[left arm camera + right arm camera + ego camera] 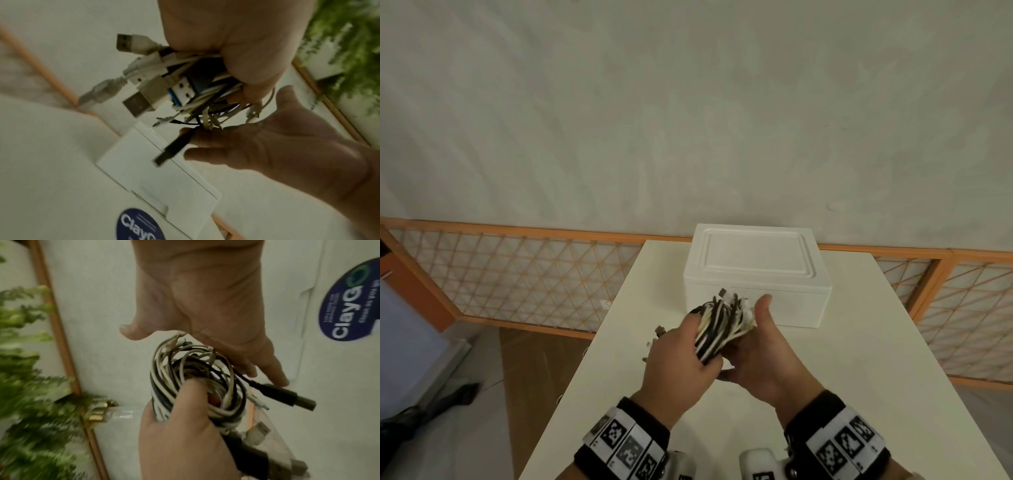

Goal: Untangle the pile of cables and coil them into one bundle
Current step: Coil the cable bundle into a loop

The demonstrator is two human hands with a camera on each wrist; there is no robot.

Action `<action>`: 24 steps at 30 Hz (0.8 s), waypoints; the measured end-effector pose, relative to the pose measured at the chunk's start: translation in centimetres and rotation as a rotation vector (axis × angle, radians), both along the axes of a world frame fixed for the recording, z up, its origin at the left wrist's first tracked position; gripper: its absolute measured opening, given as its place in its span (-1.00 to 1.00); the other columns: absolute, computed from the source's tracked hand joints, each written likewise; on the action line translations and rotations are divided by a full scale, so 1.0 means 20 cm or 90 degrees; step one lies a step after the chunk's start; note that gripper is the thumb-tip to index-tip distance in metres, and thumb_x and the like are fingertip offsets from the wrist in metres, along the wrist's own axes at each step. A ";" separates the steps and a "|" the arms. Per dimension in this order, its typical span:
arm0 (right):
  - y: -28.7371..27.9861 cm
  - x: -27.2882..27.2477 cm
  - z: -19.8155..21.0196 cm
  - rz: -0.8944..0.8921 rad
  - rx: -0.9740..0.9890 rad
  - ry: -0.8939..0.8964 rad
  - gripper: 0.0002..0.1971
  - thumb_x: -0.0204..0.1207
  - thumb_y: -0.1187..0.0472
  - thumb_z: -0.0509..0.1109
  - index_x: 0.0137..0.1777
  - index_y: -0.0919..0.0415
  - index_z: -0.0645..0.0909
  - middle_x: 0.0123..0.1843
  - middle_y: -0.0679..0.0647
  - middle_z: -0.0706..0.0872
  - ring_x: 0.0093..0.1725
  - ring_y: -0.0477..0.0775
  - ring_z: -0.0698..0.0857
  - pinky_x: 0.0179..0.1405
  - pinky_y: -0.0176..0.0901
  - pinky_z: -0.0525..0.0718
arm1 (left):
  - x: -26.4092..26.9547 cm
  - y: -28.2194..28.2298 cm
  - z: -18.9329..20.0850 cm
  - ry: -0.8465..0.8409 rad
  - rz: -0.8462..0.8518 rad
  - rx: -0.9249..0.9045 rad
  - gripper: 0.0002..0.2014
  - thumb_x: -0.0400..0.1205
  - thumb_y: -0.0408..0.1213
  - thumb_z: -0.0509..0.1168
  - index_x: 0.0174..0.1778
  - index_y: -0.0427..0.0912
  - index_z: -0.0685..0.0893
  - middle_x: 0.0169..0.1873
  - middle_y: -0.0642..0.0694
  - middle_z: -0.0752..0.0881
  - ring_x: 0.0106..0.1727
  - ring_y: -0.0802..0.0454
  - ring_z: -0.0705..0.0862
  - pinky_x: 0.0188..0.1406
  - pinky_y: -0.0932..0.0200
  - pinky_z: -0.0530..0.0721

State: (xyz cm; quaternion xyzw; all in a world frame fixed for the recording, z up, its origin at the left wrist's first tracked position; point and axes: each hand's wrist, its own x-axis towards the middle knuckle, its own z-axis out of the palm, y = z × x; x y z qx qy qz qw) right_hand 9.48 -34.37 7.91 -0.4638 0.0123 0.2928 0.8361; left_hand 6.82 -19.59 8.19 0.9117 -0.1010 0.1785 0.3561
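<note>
1. Above the white bench (pixel 825 359), in front of the closed white box (pixel 756 274), both hands meet around one bundle of black and white cables (pixel 717 325), held clear of the surface.
2. Left hand (pixel 674 356): its fingers (pixel 252 71) are curled tight round the coiled loops, so it carries the bundle. Several USB plugs (pixel 141 84) stick out of that fist on one side.
3. Right hand (pixel 760 356): it lies palm-up beneath the bundle with the thumb raised and the fingers nearly straight, cupping more than gripping. A loose black plug (pixel 287 397) rests across its fingertips (pixel 281 379); I cannot tell whether they pinch it.
4. Step in hand, as I judge it: the untangling looks finished, since no cables show on the bench in the head view, and the coiling is near its end. What remains is taming the stray ends.
5. In the right wrist view the loops (pixel 197 382) sit uneven, some slack and crossing.
6. Next move, in my judgement: keep the left grip firm, take the black plug's tail with the right hand, and wrap or tuck it against the coil so the plugs lie together.
7. Risk: easing the left fist while wrapping could let the springy loops fan out.
</note>
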 end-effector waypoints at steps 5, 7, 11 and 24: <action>-0.16 0.02 -0.04 -0.030 -0.125 0.124 0.15 -0.03 -0.70 0.25 0.26 0.31 0.60 0.20 0.26 0.65 0.18 0.31 0.60 0.19 0.36 0.59 | 0.06 0.07 -0.04 -0.139 -0.051 0.285 -0.43 0.02 -0.15 0.63 -0.08 -0.12 0.60 -0.57 0.03 0.64 -0.59 0.08 0.62 -0.68 0.31 0.51; -0.20 0.02 -0.03 -0.013 -0.326 0.111 0.16 0.03 -0.68 0.17 0.24 0.41 0.59 0.11 0.32 0.74 0.06 0.33 0.72 -0.01 0.27 0.75 | 0.08 0.10 -0.05 -0.167 -0.035 0.318 -0.41 -0.03 -0.15 0.65 -0.12 -0.13 0.62 -0.60 0.03 0.62 -0.62 0.08 0.60 -0.70 0.32 0.48; -0.15 -0.04 0.00 0.131 -0.487 0.058 0.13 0.07 -0.66 -0.07 -0.01 0.43 0.70 -0.17 0.31 0.82 -0.20 0.25 0.80 -0.20 0.02 0.78 | 0.09 0.09 -0.10 -0.193 -0.034 0.370 -0.47 -0.04 -0.11 0.66 -0.19 -0.11 0.68 -0.61 0.06 0.62 -0.63 0.12 0.60 -0.70 0.33 0.49; -0.05 0.06 -0.14 -0.068 -0.190 0.145 -0.67 0.33 0.35 0.45 0.09 0.46 0.70 -0.07 0.36 0.76 -0.15 0.28 0.75 -0.04 0.08 0.71 | 0.12 0.02 -0.17 -0.244 -0.324 0.465 -0.65 0.25 -0.21 0.45 -0.10 -0.07 0.53 -0.36 0.03 0.68 -0.32 0.01 0.62 -0.27 0.18 0.64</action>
